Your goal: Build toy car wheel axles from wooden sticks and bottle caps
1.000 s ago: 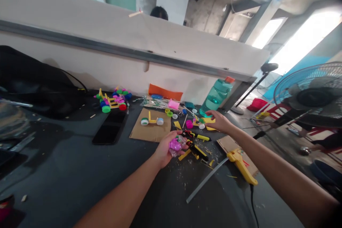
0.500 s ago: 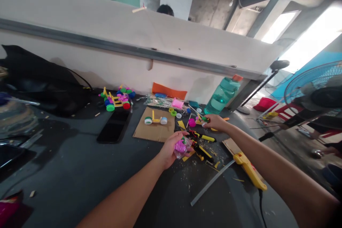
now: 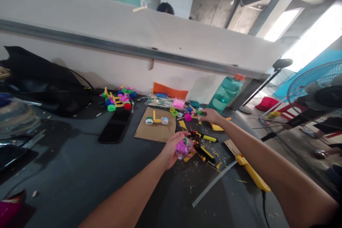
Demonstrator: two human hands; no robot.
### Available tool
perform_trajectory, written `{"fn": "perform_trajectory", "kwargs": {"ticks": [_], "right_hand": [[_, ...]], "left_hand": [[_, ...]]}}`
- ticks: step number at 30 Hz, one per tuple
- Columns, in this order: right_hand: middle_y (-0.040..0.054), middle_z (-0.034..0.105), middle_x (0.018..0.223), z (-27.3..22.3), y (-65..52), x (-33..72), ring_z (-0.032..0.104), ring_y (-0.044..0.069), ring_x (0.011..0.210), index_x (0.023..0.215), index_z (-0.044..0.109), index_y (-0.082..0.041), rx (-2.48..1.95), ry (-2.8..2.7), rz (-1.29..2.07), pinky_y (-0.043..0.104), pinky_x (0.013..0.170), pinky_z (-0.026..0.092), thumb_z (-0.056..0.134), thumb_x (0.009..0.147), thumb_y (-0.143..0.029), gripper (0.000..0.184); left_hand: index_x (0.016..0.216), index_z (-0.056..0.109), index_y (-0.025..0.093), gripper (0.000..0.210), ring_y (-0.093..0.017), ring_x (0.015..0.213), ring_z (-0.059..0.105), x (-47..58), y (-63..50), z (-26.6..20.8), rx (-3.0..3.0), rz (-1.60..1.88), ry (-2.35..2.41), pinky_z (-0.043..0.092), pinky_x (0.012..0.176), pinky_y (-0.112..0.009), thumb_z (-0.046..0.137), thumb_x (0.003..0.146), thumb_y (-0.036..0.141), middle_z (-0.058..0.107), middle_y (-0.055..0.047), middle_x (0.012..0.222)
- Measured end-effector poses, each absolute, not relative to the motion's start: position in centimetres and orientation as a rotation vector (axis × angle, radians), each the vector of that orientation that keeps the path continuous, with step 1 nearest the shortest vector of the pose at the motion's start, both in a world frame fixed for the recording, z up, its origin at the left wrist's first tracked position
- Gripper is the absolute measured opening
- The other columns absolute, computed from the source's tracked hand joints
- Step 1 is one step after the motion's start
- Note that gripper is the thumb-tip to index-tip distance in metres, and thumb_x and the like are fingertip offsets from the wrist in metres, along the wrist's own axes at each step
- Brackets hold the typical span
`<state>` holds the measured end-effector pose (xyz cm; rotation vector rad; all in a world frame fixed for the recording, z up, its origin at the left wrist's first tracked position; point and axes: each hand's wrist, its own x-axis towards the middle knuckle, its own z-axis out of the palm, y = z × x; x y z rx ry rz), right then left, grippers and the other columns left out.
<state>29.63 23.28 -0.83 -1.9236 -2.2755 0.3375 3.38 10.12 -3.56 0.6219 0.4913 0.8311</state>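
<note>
Right hand (image 3: 211, 115) pinching cap-wheeled car (image 3: 194, 116), just shifting it nearer far edge of tabletop (image 3: 80, 171); left hand (image 3: 170, 151) clutching clear plastic bag (image 3: 182, 149), so neither's sitting free.

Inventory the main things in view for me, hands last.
cardboard: 1, brown, mid-table
wheeled piece: 1, yellow and white, on cardboard
phone: 1, black, left of cardboard
bag: 1, black, rear left
toy cluster: count unclear, multicoloured, behind phone
bottle: 1, teal, rear right
tool handles: 2, black-yellow, right of centre
glue gun: 1, yellow, right
fan: 1, dark, far right
bundle: 1, purple, centre
left hand: 1, bare, holding bundle
right hand: 1, bare, at green piece
</note>
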Motion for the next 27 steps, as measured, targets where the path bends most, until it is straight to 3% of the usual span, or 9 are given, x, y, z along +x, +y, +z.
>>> {"fn": "perform_trajectory", "kwargs": {"ticks": [7, 13, 18, 27], "right_hand": [[-0.0018, 0.069, 0.079, -1.8, 22.5, 30.9, 0.062, 0.020, 0.075, 0.086, 0.069, -0.021, -1.915, -2.184, 0.376, 0.025, 0.065, 0.044, 0.071, 0.062, -0.033, 0.027], [0.0039, 0.065, 0.098, -1.1, 20.9, 30.7, 0.059, 0.018, 0.077, 0.116, 0.058, -0.020, -1.780, -2.111, 0.272, 0.028, 0.071, 0.047, 0.071, 0.064, -0.035, 0.055], [0.0068, 0.059, 0.108, -0.7, 19.2, 31.2, 0.054, 0.024, 0.102, 0.109, 0.065, -0.025, -1.601, -2.195, 0.016, 0.037, 0.091, 0.043, 0.061, 0.075, -0.033, 0.034], [0.0071, 0.060, 0.104, -1.1, 19.3, 31.6, 0.056, 0.025, 0.099, 0.106, 0.066, -0.024, -1.492, -2.253, -0.150, 0.039, 0.091, 0.043, 0.059, 0.077, -0.031, 0.031]], "left_hand": [[0.106, 0.051, 0.014, 0.029, -0.019, 0.063, 0.067, 3.3, 10.0, -3.1, 0.631, 0.817, 0.501, 0.052, 0.049, -0.026, 0.051, 0.085, 0.033, 0.066, -0.012, 0.087], [0.106, 0.051, 0.014, 0.028, -0.020, 0.063, 0.067, 3.4, 10.1, -3.1, 0.641, 0.819, 0.509, 0.052, 0.049, -0.027, 0.050, 0.085, 0.032, 0.066, -0.012, 0.087], [0.107, 0.049, 0.014, 0.028, -0.020, 0.063, 0.067, 3.4, 10.2, -3.3, 0.640, 0.816, 0.489, 0.052, 0.049, -0.027, 0.050, 0.085, 0.032, 0.066, -0.011, 0.086], [0.105, 0.050, 0.013, 0.027, -0.019, 0.062, 0.067, 3.4, 10.1, -3.1, 0.636, 0.818, 0.490, 0.053, 0.049, -0.027, 0.050, 0.085, 0.031, 0.065, -0.011, 0.085]]}}
